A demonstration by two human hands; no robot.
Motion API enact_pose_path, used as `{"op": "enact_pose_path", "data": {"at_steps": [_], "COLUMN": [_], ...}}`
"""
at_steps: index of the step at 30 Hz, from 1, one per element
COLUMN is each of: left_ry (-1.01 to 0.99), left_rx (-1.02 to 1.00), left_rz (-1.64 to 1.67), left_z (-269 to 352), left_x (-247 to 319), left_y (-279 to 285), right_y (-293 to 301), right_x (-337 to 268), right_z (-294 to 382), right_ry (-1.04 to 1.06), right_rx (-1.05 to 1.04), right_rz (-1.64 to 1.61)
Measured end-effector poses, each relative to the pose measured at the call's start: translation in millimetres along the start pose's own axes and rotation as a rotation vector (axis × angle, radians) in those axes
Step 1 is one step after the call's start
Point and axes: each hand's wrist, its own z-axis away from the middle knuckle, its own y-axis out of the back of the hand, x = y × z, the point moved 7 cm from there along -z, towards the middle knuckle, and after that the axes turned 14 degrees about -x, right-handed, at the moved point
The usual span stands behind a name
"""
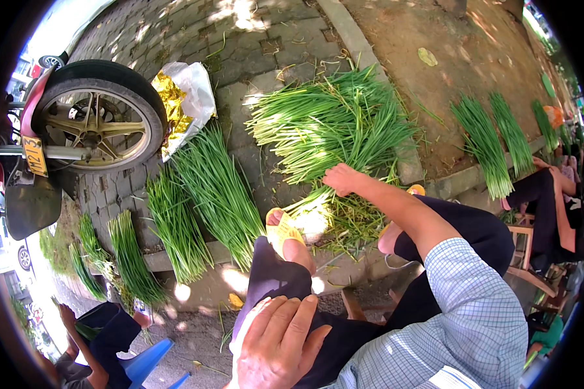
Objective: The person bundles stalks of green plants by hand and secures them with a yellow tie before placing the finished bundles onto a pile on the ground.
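Note:
My right hand (343,179) is closed around a small bunch of garlic chives (314,200) at the near edge of a large loose heap of garlic chives (316,126). The pale stem ends of this bunch point towards my left foot in a yellow slipper (283,231). My left hand (275,338) rests palm down on my left knee, holding nothing, with the thumb apart from the fingers. Beneath my right forearm lies a pile of yellowed leaf scraps (360,219). Left of my foot, a long bundle of chives (216,189) lies across the kerb.
A motorcycle wheel (92,136) stands at the left beside a white and gold foil wrapper (187,97). More chive bundles (180,226) line the kerb. A person (85,340) sits at lower left near a blue stool (148,362); another person (545,204) sits at right near further bundles (482,146).

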Motion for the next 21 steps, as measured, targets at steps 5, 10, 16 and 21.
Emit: {"op": "enact_pose_path", "data": {"at_steps": [5,10,16,21], "left_ry": [0.034,0.063,0.016,0.066], "left_rx": [0.07,0.036,-0.058,0.136], "left_rz": [0.049,0.058,0.045,0.144], "left_z": [8,17,-6,-55], "left_x": [1,-2,-4,-39], "left_y": [3,-5,2,20], "right_y": [38,105,148,189], "right_x": [7,-4,-16,-64], "right_z": [11,26,54,105], "right_ry": [0.035,0.052,0.178,0.123], "right_rx": [-0.002,0.029,0.163,0.014], "right_rz": [-0.064,-0.102,-0.2,0.042]}}
